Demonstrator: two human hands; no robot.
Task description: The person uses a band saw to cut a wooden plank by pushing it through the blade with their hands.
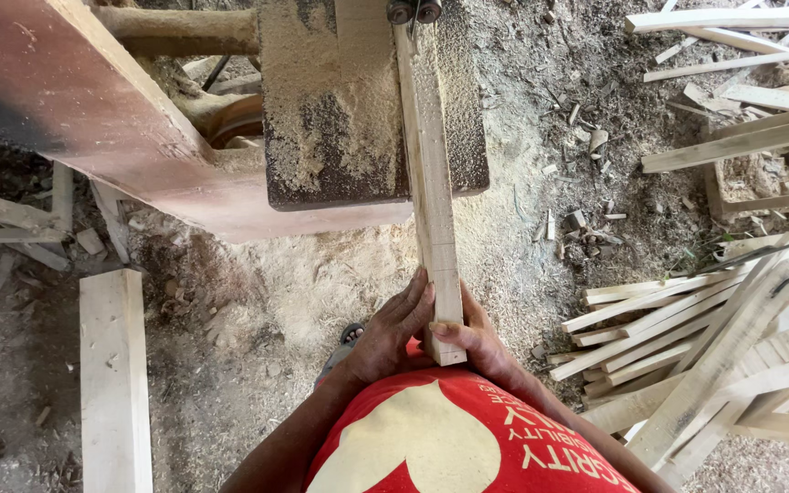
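Sawmill workshop: sawdust-covered saw table (pixel 321 137), cut wooden strips (pixel 687 338) heaped on dirt.

the long pale cream wooden plank (pixel 431 173) shows faint straight grain. the dark grey metal worktop (pixel 321 137) is mottled with tan sawdust. the machine's slanted side panel (pixel 75 100) is rusty reddish-brown. the red cloth shirt (pixel 513 447) carries cream print. the earthen floor (pixel 230 365) is grey-brown.

Both hands, left hand (pixel 393 329) and right hand (pixel 478 340), clasp the near end of the plank (pixel 431 183), so that end is blocked. The sawdust-covered table (pixel 321 137) closes the far left. Sawdust floor (pixel 522 183) right of the plank lies open, until the slat pile (pixel 705 347) crowds the near right. A board (pixel 113 383) lies near left.
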